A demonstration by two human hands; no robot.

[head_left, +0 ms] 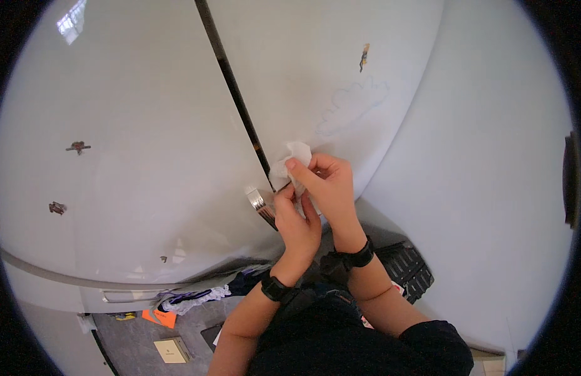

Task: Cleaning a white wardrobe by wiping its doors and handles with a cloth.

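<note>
Tissue (298,151), white and crumpled, sits just in front of the seam between two white panels, its lower part hidden by fingers. The right hand (331,185) pinches it between thumb and fingers. The left hand (297,227) has its fingers curled up against the tissue's lower edge; whether they grip it, I cannot tell. A thin dark bit shows between, too small to name. Black bands circle both wrists, above a black shirt (353,351) cut off by the lower edge.

Beyond, a silver strip (256,199) lies beside the left hand, which may cover its dark end. The left panel (134,94) has small brown marks; the right panel (290,56) bears another and a faint cloud-like outline.

Farther down, on the grey floor (130,348), are an orange card (159,318), a cream box (170,350) and a dark item half hidden by the left forearm.
</note>
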